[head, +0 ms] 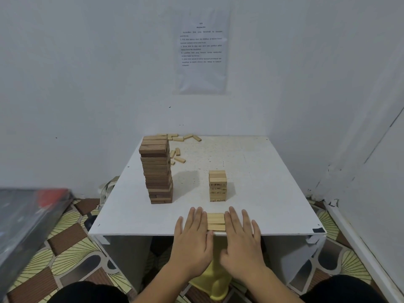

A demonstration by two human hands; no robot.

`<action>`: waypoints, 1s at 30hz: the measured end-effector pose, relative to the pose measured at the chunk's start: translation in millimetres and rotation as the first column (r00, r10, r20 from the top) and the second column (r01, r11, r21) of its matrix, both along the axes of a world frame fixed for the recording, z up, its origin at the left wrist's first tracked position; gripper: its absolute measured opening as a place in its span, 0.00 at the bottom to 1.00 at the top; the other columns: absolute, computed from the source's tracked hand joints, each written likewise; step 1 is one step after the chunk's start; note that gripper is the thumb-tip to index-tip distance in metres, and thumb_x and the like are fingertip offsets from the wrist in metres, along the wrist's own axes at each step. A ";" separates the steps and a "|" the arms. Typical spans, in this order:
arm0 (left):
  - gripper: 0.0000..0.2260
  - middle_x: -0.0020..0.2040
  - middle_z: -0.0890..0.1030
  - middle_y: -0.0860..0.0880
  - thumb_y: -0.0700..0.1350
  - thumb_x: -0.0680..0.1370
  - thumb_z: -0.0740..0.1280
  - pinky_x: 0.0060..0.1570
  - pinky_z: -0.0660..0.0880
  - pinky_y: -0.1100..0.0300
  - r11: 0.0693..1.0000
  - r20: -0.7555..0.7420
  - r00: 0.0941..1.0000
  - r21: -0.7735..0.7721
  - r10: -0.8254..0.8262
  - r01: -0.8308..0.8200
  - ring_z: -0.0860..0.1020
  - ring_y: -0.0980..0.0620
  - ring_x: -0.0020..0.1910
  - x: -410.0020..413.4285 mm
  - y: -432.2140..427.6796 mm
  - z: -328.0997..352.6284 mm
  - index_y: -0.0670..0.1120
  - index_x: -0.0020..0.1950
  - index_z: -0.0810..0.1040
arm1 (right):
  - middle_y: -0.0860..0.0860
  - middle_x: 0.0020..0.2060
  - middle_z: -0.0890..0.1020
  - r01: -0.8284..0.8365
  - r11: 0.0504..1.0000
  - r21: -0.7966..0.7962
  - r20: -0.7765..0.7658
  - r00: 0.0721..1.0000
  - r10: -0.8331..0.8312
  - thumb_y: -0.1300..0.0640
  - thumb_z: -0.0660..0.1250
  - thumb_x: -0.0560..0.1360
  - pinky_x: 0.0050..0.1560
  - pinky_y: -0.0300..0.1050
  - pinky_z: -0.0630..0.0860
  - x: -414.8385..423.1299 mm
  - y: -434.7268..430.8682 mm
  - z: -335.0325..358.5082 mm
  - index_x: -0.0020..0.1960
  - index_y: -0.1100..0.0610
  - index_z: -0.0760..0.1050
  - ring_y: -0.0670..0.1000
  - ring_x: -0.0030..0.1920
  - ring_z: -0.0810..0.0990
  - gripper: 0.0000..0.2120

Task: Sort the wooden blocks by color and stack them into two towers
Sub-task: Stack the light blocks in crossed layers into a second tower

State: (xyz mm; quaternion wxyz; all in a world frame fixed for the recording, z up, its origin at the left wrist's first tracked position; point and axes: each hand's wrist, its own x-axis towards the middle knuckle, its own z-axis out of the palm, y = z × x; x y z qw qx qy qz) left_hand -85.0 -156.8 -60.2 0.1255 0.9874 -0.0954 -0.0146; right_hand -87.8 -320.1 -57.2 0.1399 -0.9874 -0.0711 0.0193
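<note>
Left hand [192, 237] and right hand [242, 239], fingers straight, press either side of the light wooden blocks [216, 221] at the white table's [262, 171] near edge

Printed sheet [201, 54] on white wall [87, 73]

Tall tower [157, 171] left on table [251, 171]; short tower [217, 185] right; loose blocks [183, 138] behind; block row [216, 221] at front edge

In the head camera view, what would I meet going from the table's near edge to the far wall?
Row of light blocks between left hand and right hand → short light tower → loose light blocks → printed sheet on the wall.
</note>
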 end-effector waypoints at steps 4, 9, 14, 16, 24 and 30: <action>0.36 0.84 0.39 0.54 0.61 0.78 0.30 0.80 0.33 0.49 1.000 0.000 1.000 -0.019 -0.003 0.003 0.32 0.55 0.81 -0.8 0.2 1.7 0.50 0.85 0.40 | 0.47 0.82 0.35 -0.012 1.000 -0.022 -0.028 1.000 0.011 0.50 0.58 0.73 0.78 0.58 0.32 0.6 -2.0 2.6 0.83 0.52 0.38 0.56 0.80 0.30 0.45; 0.30 0.85 0.45 0.52 0.57 0.86 0.49 0.81 0.39 0.53 0.995 -0.010 1.000 -0.099 -0.022 0.021 0.39 0.53 0.83 4.9 8.1 12.5 0.48 0.85 0.45 | 0.46 0.83 0.47 -0.012 0.994 0.106 -0.008 1.000 0.013 0.49 0.58 0.74 0.80 0.54 0.38 3.6 -8.1 10.2 0.84 0.51 0.46 0.51 0.82 0.40 0.41; 0.36 0.84 0.57 0.51 0.59 0.81 0.62 0.79 0.46 0.57 0.983 0.010 0.986 -0.067 -0.168 0.168 0.50 0.50 0.83 26.0 19.8 30.3 0.48 0.85 0.54 | 0.43 0.75 0.68 -0.146 0.953 0.267 0.106 0.987 0.122 0.46 0.62 0.75 0.78 0.48 0.57 22.3 -21.3 16.9 0.80 0.49 0.61 0.44 0.76 0.62 0.35; 0.35 0.80 0.65 0.50 0.58 0.79 0.65 0.78 0.55 0.56 0.974 -0.008 0.974 -0.026 -0.227 0.227 0.59 0.49 0.81 33.9 20.4 39.8 0.48 0.83 0.59 | 0.42 0.74 0.69 -0.207 0.946 0.250 0.076 0.978 0.194 0.44 0.63 0.76 0.77 0.47 0.57 31.7 -25.0 19.9 0.80 0.48 0.62 0.44 0.75 0.63 0.34; 0.24 0.63 0.76 0.52 0.61 0.76 0.65 0.61 0.71 0.52 0.947 0.010 0.952 0.110 -0.305 0.302 0.71 0.49 0.62 56.1 20.3 51.8 0.52 0.70 0.76 | 0.41 0.69 0.73 -0.324 0.940 0.106 0.059 0.946 0.319 0.44 0.66 0.78 0.71 0.44 0.65 50.1 -34.1 25.3 0.72 0.47 0.76 0.45 0.69 0.70 0.23; 0.28 0.63 0.76 0.53 0.65 0.76 0.64 0.60 0.71 0.52 0.930 -0.009 0.939 0.136 -0.343 0.341 0.71 0.51 0.61 59.7 22.6 57.1 0.53 0.71 0.75 | 0.41 0.70 0.71 -0.315 0.939 0.137 0.062 0.949 0.310 0.43 0.66 0.78 0.72 0.41 0.62 50.0 -36.2 21.5 0.72 0.46 0.75 0.45 0.69 0.68 0.23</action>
